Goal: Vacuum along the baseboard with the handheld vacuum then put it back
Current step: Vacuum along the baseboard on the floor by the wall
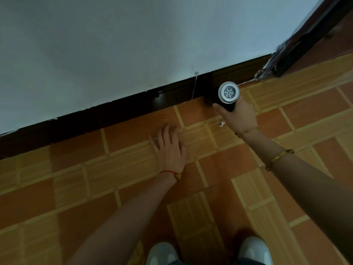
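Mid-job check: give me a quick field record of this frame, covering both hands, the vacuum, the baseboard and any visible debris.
right hand: gripping the handheld vacuum
vacuum: grey vented end faces the camera, nozzle end down at the baseboard
left hand: open, fingers spread, holding nothing, above the tiled floor
debris: small white scrap on the tile beside the right hand
baseboard: dark strip under a pale wall
shoes: white, bottom edge

wall (133, 44): your pale grey-white
baseboard (114, 115): dark brown
floor (76, 188): orange-brown tiles, tan striped bands
vacuum (228, 92): black body, white grille end
shoes (255, 251): white
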